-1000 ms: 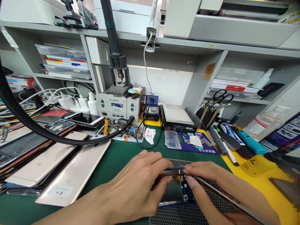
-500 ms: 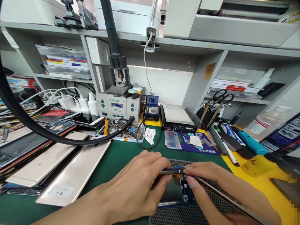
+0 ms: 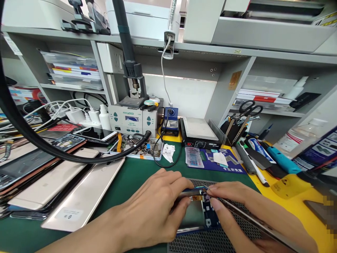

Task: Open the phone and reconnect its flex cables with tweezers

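Observation:
An opened phone (image 3: 193, 214) with a blue frame lies on a dark honeycomb mat (image 3: 200, 242) at the bottom centre. A flat silver-grey area and a strip of dark blue parts show inside it. My left hand (image 3: 158, 207) reaches over the phone's left side, finger and thumb closed on a dark strip beside an orange flex cable (image 3: 195, 198). From the right, my right hand (image 3: 237, 203) grips metal tweezers (image 3: 252, 220) between thumb and fingers. Their tips point at the phone's upper right part, close to the cable's end; whether they touch anything is too small to tell.
Several phone shells (image 3: 86, 193) are stacked on the left. A thick black hose (image 3: 86, 161) arcs past a parts tray (image 3: 137, 147) and a hot-air station (image 3: 131, 117). A heating plate (image 3: 200, 131) stands behind; tools and a clear bottle (image 3: 295, 138) sit at right.
Both hands hold nearly the same places. The phone and the orange cable have shifted very slightly left under the fingers.

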The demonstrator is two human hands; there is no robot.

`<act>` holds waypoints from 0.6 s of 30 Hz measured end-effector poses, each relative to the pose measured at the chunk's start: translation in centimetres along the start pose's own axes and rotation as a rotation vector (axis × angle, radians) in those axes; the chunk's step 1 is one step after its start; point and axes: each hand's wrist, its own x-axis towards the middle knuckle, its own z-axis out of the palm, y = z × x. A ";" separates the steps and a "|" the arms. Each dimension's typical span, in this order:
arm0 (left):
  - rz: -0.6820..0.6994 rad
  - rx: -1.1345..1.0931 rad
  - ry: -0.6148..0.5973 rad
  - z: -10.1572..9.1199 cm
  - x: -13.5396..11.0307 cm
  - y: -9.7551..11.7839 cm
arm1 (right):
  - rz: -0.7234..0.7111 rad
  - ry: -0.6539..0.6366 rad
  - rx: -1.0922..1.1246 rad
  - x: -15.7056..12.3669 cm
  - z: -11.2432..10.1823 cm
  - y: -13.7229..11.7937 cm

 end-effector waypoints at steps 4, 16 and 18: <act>0.008 -0.016 -0.002 0.0 -0.1 0.1 | -0.012 0.001 -0.010 -0.5 -0.1 0.2; 0.021 -0.026 0.002 0.1 -0.2 0.0 | -0.049 -0.077 0.082 0.5 -0.2 0.5; 0.017 -0.033 0.013 0.2 -0.2 -0.1 | -0.049 -0.093 0.094 0.4 -0.1 0.4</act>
